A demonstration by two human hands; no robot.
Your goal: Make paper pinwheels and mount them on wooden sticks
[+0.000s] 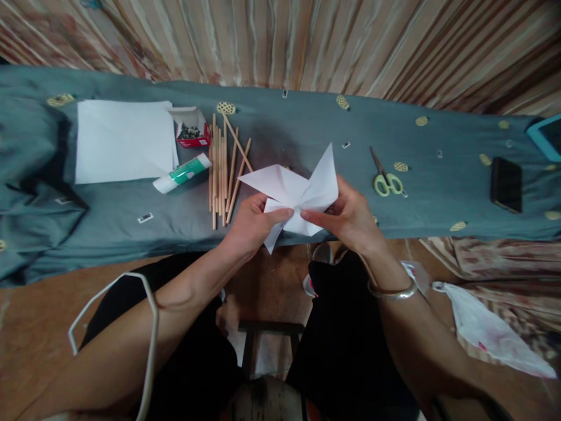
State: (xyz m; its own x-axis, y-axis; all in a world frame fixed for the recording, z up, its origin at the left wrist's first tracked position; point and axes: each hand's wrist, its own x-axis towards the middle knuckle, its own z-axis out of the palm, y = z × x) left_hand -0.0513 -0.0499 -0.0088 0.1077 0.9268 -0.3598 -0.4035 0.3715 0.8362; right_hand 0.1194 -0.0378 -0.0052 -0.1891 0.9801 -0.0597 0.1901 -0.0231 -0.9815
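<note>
A white paper pinwheel (289,190), with pointed blades folded toward its middle, is held above the front edge of the cloth-covered table. My left hand (254,225) grips its left side, the thumb pressed close to the centre. On the other side my right hand (350,216) pinches it, thumb also near the centre and fingers behind the paper. Both thumb tips almost meet there. Left of the pinwheel lies a bundle of several thin wooden sticks (219,175). Whether anything small sits under the thumbs is hidden.
Behind the glue tube (183,173) are a stack of white paper (123,140) and an open red box (193,140) of small metal pieces. Green-handled scissors (385,178), a black phone (506,184) and a blue-edged device (546,137) lie rightward. A white cable (151,310) loops near my left forearm.
</note>
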